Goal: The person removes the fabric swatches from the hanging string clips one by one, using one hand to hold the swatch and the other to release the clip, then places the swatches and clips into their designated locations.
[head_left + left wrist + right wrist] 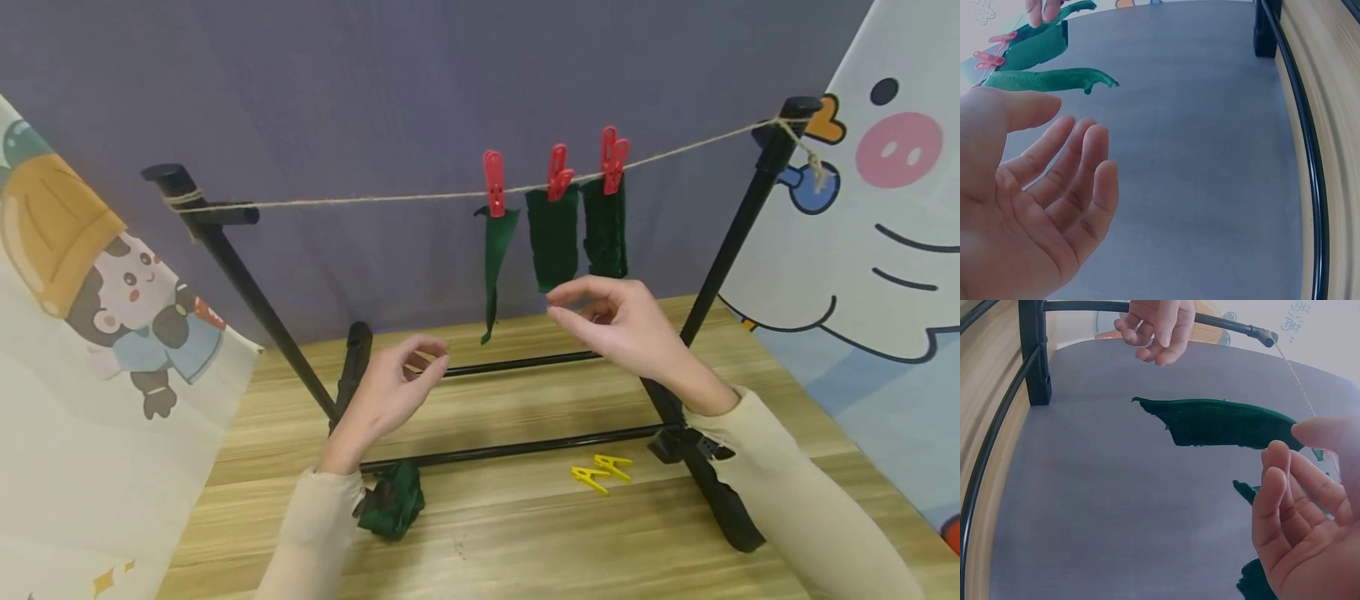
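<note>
Left hand [393, 387], right hand [618, 321]: both empty, fingers loosely curved. Green strip [498, 254], twelve o'clock: single red clothespin [494, 183] on twine [360, 199]; could slip, I judge. Middle green cloth [553, 237], one o'clock: a brushing right hand could dislodge it.

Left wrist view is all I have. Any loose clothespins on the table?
Observer: Two yellow clothespins lie on the table, on the near side of the near crossbar.
Operator: Any cloth down there?
Observer: One crumpled green cloth, near the left end of that crossbar.
Operator: I only get fingertips of the right hand. Holding anything?
Observer: Nothing visible in it, from head or right wrist view.
</note>
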Tool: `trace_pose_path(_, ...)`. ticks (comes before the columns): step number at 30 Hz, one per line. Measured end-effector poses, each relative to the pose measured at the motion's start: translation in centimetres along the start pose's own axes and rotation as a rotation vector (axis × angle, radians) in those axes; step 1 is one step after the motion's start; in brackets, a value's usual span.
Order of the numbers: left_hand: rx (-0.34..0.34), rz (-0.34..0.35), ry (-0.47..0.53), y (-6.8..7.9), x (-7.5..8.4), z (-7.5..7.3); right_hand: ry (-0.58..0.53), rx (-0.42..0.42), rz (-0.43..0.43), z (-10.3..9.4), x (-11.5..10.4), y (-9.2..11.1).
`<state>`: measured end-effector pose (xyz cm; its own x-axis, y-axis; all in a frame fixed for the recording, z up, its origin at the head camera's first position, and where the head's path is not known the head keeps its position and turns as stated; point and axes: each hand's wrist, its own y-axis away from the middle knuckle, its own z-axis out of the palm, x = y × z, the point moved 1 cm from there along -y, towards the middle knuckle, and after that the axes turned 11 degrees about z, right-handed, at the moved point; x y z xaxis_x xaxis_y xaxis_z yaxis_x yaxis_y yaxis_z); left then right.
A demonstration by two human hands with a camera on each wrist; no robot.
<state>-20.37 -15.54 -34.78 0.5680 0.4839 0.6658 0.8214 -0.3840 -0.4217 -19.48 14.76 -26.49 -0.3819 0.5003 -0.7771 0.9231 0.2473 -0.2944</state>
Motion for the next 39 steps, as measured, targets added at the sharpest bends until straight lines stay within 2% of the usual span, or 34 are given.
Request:
trace_pose_path(5, 0.042, 0.027, 0.025, -0.6, 0.3, 0.1, 0.024, 0.006, -0.015, -0.2, -1.8, 0.0)
trace_pose_path(17, 0.163, 0.115, 0.074, -1.7, 1.2, 0.5, -0.024, 0.029, -0.066, -0.2, -3.0, -0.9)
trace_pose_path(24, 0.233, 0.124, 0.063, -2.3, 1.9, 0.7, -0.044, 0.082, -0.121, 0.0, -3.8, -1.2)
trace_pose_path(33, 0.303, 0.135, 0.096, -3.1, 2.5, 1.2, -0.079, 0.145, -0.196, 0.3, -5.2, -1.5)
trace_pose_path(36, 0.321, 0.143, 0.105, -3.4, 2.7, 1.3, -0.076, 0.181, -0.250, 0.3, -5.7, -1.9)
trace_pose_path(39, 0.330, 0.147, 0.122, -3.7, 2.9, 1.4, -0.021, 0.248, -0.355, 0.4, -5.9, -2.5)
